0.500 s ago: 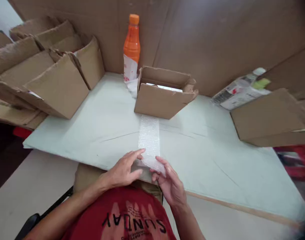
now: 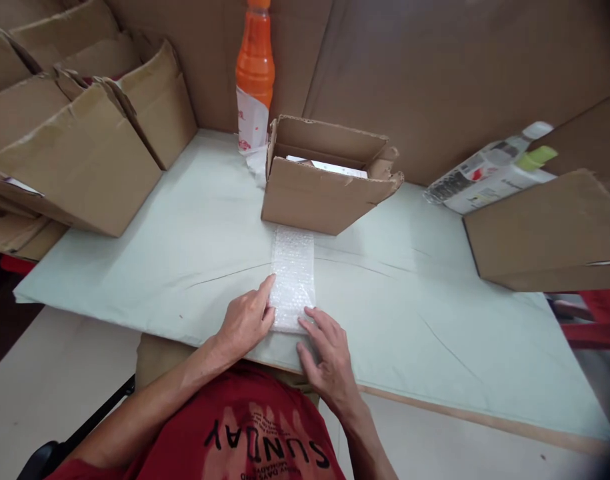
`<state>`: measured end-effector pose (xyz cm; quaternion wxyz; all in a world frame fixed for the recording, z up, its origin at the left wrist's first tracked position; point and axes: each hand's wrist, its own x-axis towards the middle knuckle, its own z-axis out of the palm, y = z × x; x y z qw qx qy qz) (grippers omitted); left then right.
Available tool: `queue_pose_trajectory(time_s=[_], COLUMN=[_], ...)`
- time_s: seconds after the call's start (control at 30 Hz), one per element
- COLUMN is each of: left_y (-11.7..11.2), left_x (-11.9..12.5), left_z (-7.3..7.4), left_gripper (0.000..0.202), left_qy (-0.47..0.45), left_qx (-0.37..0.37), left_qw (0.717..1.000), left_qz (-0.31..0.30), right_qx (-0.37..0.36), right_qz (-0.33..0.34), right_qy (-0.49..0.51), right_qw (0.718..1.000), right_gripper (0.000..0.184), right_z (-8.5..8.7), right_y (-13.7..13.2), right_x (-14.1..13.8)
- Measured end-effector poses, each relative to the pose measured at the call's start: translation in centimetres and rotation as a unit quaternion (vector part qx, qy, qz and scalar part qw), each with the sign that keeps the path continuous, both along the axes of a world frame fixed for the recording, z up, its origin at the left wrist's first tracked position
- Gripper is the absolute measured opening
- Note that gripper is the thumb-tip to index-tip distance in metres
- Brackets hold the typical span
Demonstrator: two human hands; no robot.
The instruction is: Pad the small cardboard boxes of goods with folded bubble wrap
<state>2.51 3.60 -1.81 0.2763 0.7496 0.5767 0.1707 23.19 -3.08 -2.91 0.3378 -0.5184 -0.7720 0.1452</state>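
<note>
A flat white bubble wrap strip (image 2: 293,283) lies lengthwise on the table, its far end reaching the foot of a cardboard box. Along its left edge rests my left hand (image 2: 245,321), index finger stretched out and thumb apart near the lower left corner. At the lower right corner, fingertips of my right hand (image 2: 329,357) touch the bubble wrap, with the thumb spread on the bare cloth below. Neither hand grips anything. The small open cardboard box (image 2: 317,200) stands just beyond the strip, with white items showing inside.
Several open cardboard boxes (image 2: 85,153) stand at the left. Behind the middle box is an orange bottle (image 2: 255,67) with a torn label. At the right, a clear plastic bottle (image 2: 485,163) and a white bottle with a green cap (image 2: 499,187) lean beside another cardboard box (image 2: 545,230).
The bubble wrap's near end, lifted by my right hand before, now lies flat on the table. My left hand has moved to its left edge, and my right fingers have come down on its corner.
</note>
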Motion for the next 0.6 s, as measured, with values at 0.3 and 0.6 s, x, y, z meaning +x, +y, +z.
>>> queue_pose_trajectory(time_s=[0.3, 0.6], left_y=[-2.0, -1.8], left_x=[-1.7, -0.4], left_z=[1.1, -0.4], left_gripper=[0.042, 0.036], left_qy=[-0.114, -0.065], left_qx=[0.149, 0.124], left_qw=[0.973, 0.989], left_qz=[-0.133, -0.037], right_qx=[-0.008, 0.047], right_qz=[0.022, -0.066], right_qy=[-0.005, -0.001], right_qw=[1.000, 0.997], right_gripper=[0.027, 0.024], right_z=[0.3, 1.6], right_y=[2.0, 1.0], right_x=[-0.1, 0.1])
